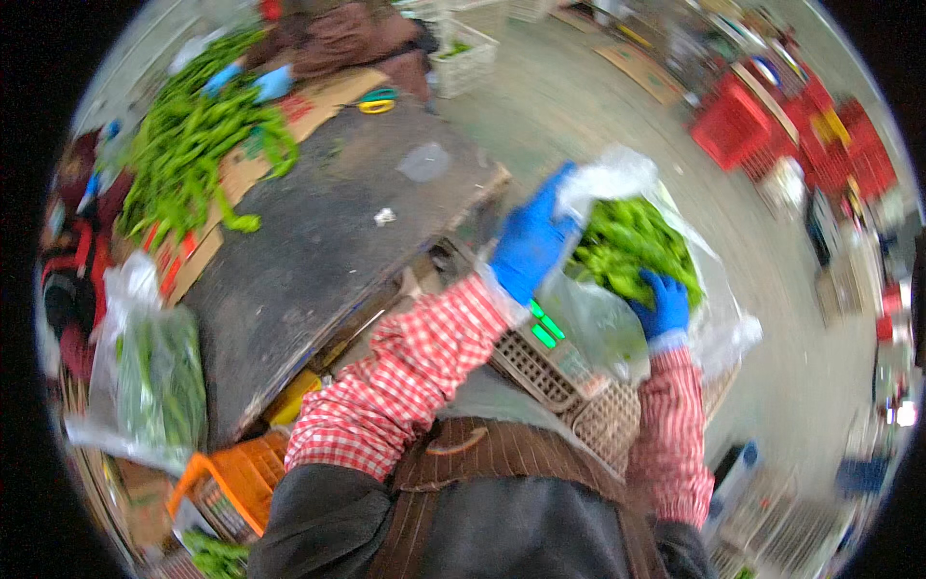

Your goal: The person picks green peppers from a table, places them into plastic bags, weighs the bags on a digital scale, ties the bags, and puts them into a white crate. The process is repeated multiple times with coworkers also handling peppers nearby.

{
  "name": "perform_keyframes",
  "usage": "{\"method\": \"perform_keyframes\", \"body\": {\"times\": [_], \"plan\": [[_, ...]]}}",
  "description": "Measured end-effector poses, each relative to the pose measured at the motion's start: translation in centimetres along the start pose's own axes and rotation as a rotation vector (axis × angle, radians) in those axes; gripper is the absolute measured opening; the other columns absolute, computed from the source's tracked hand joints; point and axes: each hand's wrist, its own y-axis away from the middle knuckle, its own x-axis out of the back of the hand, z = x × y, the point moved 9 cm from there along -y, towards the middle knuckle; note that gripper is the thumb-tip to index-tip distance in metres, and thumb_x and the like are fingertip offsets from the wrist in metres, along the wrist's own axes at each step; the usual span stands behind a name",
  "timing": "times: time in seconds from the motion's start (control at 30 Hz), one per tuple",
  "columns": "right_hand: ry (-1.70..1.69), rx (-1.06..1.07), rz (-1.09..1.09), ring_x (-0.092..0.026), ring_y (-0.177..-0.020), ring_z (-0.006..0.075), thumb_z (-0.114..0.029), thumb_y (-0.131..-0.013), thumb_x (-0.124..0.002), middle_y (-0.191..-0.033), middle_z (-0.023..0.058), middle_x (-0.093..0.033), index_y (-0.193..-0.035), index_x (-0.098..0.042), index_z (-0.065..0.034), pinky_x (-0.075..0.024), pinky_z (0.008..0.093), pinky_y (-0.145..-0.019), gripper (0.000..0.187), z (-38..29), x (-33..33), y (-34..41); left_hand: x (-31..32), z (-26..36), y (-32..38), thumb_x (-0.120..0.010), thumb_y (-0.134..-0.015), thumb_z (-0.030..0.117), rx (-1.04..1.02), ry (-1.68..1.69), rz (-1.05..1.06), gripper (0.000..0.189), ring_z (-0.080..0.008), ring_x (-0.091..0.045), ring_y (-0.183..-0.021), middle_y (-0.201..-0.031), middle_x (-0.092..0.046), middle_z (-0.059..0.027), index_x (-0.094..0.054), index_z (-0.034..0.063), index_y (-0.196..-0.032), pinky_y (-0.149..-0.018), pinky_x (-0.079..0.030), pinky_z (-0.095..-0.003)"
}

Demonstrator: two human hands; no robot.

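Observation:
My left hand (532, 246), in a blue glove, grips the gathered rim of a clear plastic bag (611, 177). Green peppers (629, 239) fill the bag's open mouth. On their near right side lies my right hand (664, 307), also gloved in blue, its fingers against the peppers; whether it grasps any is unclear. Beneath the bag is a digital scale (553, 340) with a lit green display, partly hidden by the bag and my left forearm. Brown plastic crates (539, 373) are below and beside the scale.
A dark worktable (325, 239) stands to my left, with a heap of long green peppers (195, 145), scissors (376, 101) and a filled plastic bag (159, 376). Another person's gloved hands (271, 83) are at the heap. An orange crate (242, 478) is near my left side; red crates (734, 123) stand far right.

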Motion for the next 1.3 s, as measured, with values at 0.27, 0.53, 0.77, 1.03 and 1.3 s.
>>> {"method": "perform_keyframes", "body": {"times": [0.27, 0.53, 0.77, 1.03, 1.3], "plan": [[-0.313, 0.014, 0.152, -0.048, -0.092, 0.0278, -0.004, -0.07, -0.058, -0.1, 0.0139, -0.053, -0.101, -0.052, -0.001, -0.0362, 0.0343, -0.083, 0.031, -2.9, 4.8, 0.6, 1.6, 2.9, 5.3, -0.06, -0.069, 0.027, -0.14, -0.717, -0.085, 0.076, -0.0287, -0.052, -0.085, -0.1, -0.053, -0.0168, -0.016, 0.0076, -0.128, -0.075, -0.041, -0.035], [-0.974, 0.444, -0.353, -0.048, -0.094, 0.0289, -0.024, -0.077, -0.047, -0.099, 0.0141, -0.053, -0.101, -0.051, -0.0006, -0.0339, 0.0374, -0.084, 0.033, -27.6, 1.9, 0.7, 4.4, -0.2, 15.7, -0.054, -0.071, 0.019, -0.37, -0.57, -0.407, 0.026, -0.0312, -0.049, -0.093, -0.103, -0.051, -0.0144, -0.056, 0.0043, -0.092, -0.077, -0.04, -0.0391], [-0.679, 0.786, -0.579, -0.045, -0.096, 0.0331, -0.027, -0.07, -0.057, -0.104, 0.0151, -0.049, -0.107, -0.047, -0.0044, -0.0301, 0.044, -0.086, 0.045, -42.6, -3.0, -1.8, 16.3, -3.8, 16.4, -0.054, -0.071, 0.014, 0.08, -0.361, -0.391, 0.022, -0.0301, -0.052, -0.088, -0.097, -0.053, -0.0151, -0.056, 0.0051, -0.091, -0.075, -0.042, -0.0356], [-0.868, 0.318, -0.413, -0.048, -0.096, 0.0315, -0.011, -0.07, -0.058, -0.111, 0.0151, -0.046, -0.112, -0.045, -0.0064, -0.0396, 0.035, -0.082, 0.044, -42.9, -5.1, -7.1, 50.6, 2.2, 11.5, -0.037, -0.076, 0.003, 0.107, -1.452, 0.425, 0.029, -0.0311, -0.054, -0.081, -0.093, -0.053, -0.0157, -0.052, 0.0083, -0.1, -0.07, -0.044, -0.039], [-0.818, 0.175, -0.213, -0.051, -0.089, 0.0305, -0.017, -0.074, -0.055, -0.104, 0.0135, -0.051, -0.11, -0.046, -0.0077, -0.0428, 0.0358, -0.075, 0.038, -37.4, -5.3, -7.5, 42.9, 3.3, 8.2, -0.066, -0.066, 0.009, 0.237, -0.867, 0.217, 0.032, -0.0162, -0.055, -0.077, -0.088, -0.058, -0.0095, -0.054, 0.0022, -0.094, -0.068, -0.044, -0.0287]]}}
